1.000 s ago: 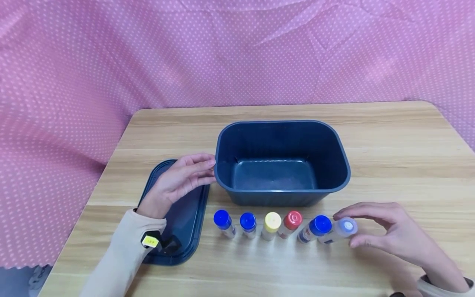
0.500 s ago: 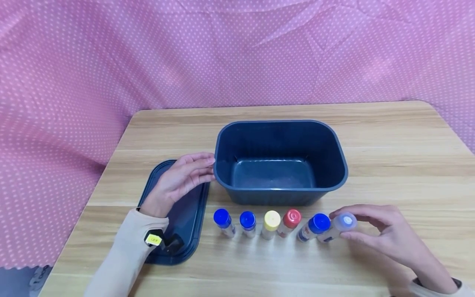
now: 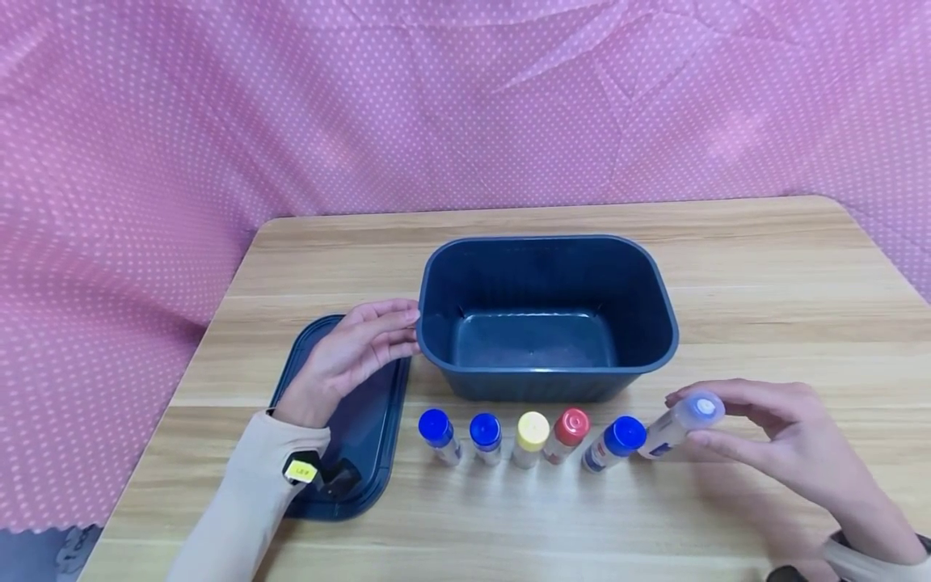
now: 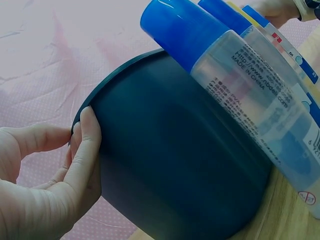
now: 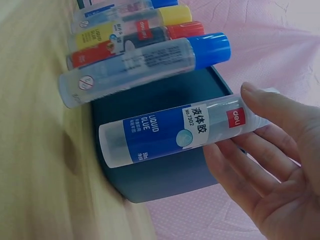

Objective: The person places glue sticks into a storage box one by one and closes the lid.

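In my right hand (image 3: 785,436) is a clear bottle of liquid glue (image 5: 170,130) with a blue label and a pale translucent cap, pinched near its cap between thumb and fingers. It tilts, and in the right wrist view its base hangs off the wooden surface. My left hand (image 3: 356,352) touches the left side of a dark blue plastic bin (image 3: 545,385), fingertips right at the rim. Before the bin stands a row of glue bottles: two blue-capped, a yellow-capped one (image 3: 533,432), a red-capped one (image 3: 571,427) and another blue-capped one (image 3: 624,436), nearest my right hand.
A dark blue lid (image 3: 364,420) lies on the wooden table (image 3: 785,291) beneath my left forearm, left of the bin. Behind the table hangs a pink dotted cloth (image 3: 465,105). No bottles show inside the bin.
My right hand has closed on the pale-capped glue bottle and lifted it slightly, up and away from the blue-capped bottle beside it. My left hand stays at the bin, which has shifted slightly left.
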Demonstrator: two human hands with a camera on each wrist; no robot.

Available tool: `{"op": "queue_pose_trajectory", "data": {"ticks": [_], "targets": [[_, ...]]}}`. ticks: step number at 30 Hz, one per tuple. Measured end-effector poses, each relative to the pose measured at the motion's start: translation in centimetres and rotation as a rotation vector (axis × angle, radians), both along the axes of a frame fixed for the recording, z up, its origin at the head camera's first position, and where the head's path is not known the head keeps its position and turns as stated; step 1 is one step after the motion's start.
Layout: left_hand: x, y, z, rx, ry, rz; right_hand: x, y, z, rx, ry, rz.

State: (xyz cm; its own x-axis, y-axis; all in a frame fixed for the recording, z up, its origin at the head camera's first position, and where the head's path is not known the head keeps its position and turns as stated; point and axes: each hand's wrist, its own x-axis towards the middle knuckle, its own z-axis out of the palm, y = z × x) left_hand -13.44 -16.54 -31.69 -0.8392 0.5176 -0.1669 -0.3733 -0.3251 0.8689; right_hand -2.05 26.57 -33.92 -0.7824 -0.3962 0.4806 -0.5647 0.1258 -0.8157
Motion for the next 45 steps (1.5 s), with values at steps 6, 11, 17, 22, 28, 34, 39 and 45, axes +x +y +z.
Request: {"op": "queue_pose_trajectory", "data": {"ticks": [6, 11, 17, 22, 28, 34, 39, 45], "targets": [[0.1, 0.1, 0.2, -0.007, -0.013, 0.010, -0.6, 0.4, 1.4, -0.022, 0.055, 0.019], [0.0, 0.1, 0.1, -0.003, -0.023, 0.014, -1.1, 0.5, 3.0, 0.068, 0.098, -0.048], [0.1, 0.1, 0.0, 0.014, -0.023, 0.002, -2.0, 0.4, 4.4, -0.042, 0.131, 0.075], [0.1, 0.1, 0.0, 0.026, -0.013, -0.009, -2.2, 0.4, 5.6, -0.036, 0.117, 0.074], [0.1, 0.0, -0.1, 0.040, -0.008, -0.019, -2.7, 0.3, 6.8, -0.067, 0.084, 0.050], [0.1, 0.0, -0.2, 0.045, -0.014, -0.025, -3.5, -0.1, 7.8, -0.143, 0.054, 0.014], [0.1, 0.0, -0.3, 0.039, -0.009, -0.023, -4.3, -0.5, 8.7, -0.199, 0.030, -0.036], [0.1, 0.1, -0.2, 0.028, -0.010, -0.019, -4.7, -1.2, 9.5, -0.253, -0.027, -0.057]]}}
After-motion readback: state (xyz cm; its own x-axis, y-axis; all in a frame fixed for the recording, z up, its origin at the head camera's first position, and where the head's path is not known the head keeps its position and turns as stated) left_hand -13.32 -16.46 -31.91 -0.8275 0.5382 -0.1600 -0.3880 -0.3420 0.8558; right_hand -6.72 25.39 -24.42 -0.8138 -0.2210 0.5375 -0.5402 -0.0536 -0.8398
